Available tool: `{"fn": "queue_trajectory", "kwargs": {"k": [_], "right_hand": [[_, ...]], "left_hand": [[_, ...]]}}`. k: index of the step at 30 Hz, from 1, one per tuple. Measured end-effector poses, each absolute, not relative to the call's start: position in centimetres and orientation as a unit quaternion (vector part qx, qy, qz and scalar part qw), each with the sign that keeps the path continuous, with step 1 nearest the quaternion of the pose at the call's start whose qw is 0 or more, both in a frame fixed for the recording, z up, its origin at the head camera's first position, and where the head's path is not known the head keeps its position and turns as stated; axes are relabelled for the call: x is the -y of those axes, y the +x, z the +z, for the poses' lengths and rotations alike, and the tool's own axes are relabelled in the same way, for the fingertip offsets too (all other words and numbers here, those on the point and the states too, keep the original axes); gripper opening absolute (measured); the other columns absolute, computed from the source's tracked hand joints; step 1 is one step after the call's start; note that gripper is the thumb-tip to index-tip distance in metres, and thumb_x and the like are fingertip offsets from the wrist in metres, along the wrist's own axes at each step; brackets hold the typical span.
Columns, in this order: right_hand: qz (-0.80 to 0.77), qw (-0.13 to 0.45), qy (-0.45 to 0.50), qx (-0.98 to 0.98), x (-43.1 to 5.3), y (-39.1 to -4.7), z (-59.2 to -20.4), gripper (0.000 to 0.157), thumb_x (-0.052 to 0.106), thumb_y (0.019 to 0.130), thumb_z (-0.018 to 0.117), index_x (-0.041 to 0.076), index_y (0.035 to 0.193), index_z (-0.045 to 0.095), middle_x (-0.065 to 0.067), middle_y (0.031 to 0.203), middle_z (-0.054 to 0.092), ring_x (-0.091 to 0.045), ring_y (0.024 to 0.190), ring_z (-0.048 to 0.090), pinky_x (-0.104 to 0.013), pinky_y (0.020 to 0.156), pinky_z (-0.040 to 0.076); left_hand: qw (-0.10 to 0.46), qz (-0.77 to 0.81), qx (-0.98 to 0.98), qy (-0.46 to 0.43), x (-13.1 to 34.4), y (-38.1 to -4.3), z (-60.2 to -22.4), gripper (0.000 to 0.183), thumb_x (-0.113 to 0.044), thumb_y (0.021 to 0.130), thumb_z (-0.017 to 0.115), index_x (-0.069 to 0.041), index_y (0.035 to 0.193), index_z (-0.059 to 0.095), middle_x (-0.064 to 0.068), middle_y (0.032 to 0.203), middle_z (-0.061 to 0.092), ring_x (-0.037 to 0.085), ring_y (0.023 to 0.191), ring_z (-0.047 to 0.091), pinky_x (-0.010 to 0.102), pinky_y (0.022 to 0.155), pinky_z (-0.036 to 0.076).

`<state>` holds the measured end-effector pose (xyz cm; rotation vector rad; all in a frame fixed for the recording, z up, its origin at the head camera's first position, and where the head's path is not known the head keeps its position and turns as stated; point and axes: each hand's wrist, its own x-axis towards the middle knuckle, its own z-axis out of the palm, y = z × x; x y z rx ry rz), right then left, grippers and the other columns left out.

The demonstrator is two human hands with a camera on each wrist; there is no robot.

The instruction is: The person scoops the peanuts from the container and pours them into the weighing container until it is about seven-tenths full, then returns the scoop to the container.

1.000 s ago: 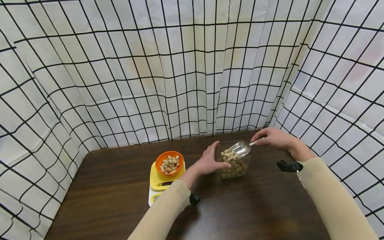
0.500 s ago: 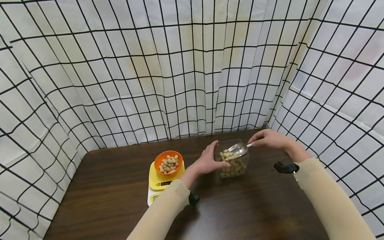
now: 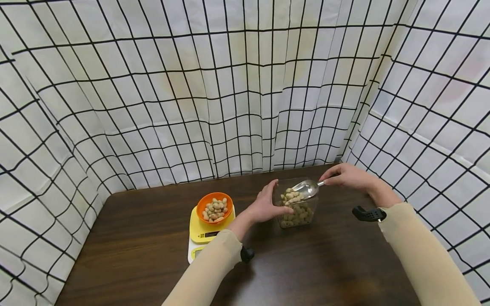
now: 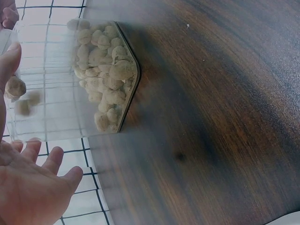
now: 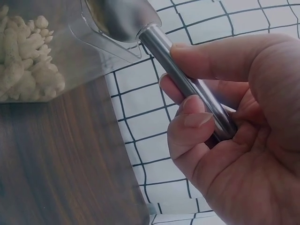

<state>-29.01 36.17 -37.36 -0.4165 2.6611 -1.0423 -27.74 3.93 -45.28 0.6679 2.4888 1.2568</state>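
Observation:
My left hand (image 3: 264, 207) holds a clear plastic container (image 3: 285, 184) near its rim, thumb on the near side and fingers at the left. Unshelled peanuts (image 4: 105, 70) fill its lower part. A metal scoop (image 3: 309, 189) slants into the container's mouth from the right. My right hand (image 3: 348, 176) grips the scoop's round handle (image 5: 171, 61) between thumb and curled fingers. At the scoop's front lip, peanuts (image 3: 292, 196) show near the rim. In the left wrist view the scoop's bowl is hardly visible.
Left of the container, an orange bowl (image 3: 200, 208) with peanuts stands on a yellow and white kitchen scale (image 3: 199, 229). My left sleeve (image 3: 214, 259) partly covers the scale. A white curtain with black grid lines (image 3: 229, 106) hangs behind the dark wooden table (image 3: 145, 250).
The right hand moved the scoop slightly left and inward, then a little back to the right. My left hand stays on the container; bowl and scale have not moved.

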Motion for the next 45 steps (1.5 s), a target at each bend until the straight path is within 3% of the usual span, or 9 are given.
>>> {"fn": "queue_trajectory", "kwargs": {"k": [17, 29, 35, 40, 45], "right_hand": [[-0.375, 0.12, -0.126, -0.911, -36.2, -28.9, -37.6, 0.027, 0.028, 0.1, 0.068, 0.009, 0.118, 0.076, -0.01, 0.1, 0.062, -0.019, 0.07, 0.048, -0.035, 0.064, 0.044], [-0.391, 0.103, -0.116, -0.907, -36.8, -28.9, -38.0, 0.03, 0.03, 0.099, 0.069, 0.009, 0.119, 0.075, -0.011, 0.119, 0.064, -0.027, 0.09, 0.055, -0.037, 0.072, 0.048], [-0.394, 0.108, -0.118, -0.905, -36.8, -28.9, -38.1, 0.028, 0.029, 0.098, 0.07, 0.009, 0.117, 0.076, -0.01, 0.109, 0.065, -0.031, 0.083, 0.053, -0.035, 0.066, 0.047], [-0.39, 0.116, -0.132, -0.904, -36.2, -29.1, -38.4, 0.026, 0.03, 0.098, 0.071, 0.011, 0.115, 0.078, -0.01, 0.1, 0.064, -0.023, 0.072, 0.05, -0.034, 0.065, 0.046], [-0.392, 0.131, -0.141, -0.899, -35.6, -29.2, -38.6, 0.027, 0.03, 0.098, 0.071, 0.012, 0.116, 0.077, -0.01, 0.103, 0.065, -0.027, 0.071, 0.05, -0.035, 0.065, 0.044]], "left_hand": [[0.136, 0.435, -0.86, 0.231, -3.9, -27.5, -45.1, 0.109, -0.049, 0.085, 0.081, -0.023, 0.165, 0.012, 0.003, 0.167, 0.021, 0.032, 0.153, 0.017, 0.057, 0.117, 0.027], [0.138, 0.437, -0.86, 0.226, -3.9, -27.6, -45.2, 0.109, -0.05, 0.084, 0.082, -0.024, 0.165, 0.012, 0.003, 0.168, 0.021, 0.032, 0.153, 0.017, 0.057, 0.117, 0.028], [0.14, 0.438, -0.86, 0.223, -4.0, -27.5, -45.2, 0.109, -0.05, 0.084, 0.082, -0.025, 0.165, 0.012, 0.003, 0.168, 0.02, 0.032, 0.153, 0.017, 0.058, 0.117, 0.028], [0.137, 0.438, -0.86, 0.221, -4.0, -27.6, -45.1, 0.11, -0.049, 0.084, 0.083, -0.022, 0.165, 0.013, 0.004, 0.167, 0.022, 0.033, 0.152, 0.019, 0.058, 0.116, 0.028], [0.132, 0.44, -0.86, 0.222, -4.2, -27.7, -45.3, 0.11, -0.048, 0.083, 0.083, -0.021, 0.164, 0.014, 0.005, 0.166, 0.024, 0.032, 0.151, 0.021, 0.057, 0.116, 0.029]]}}
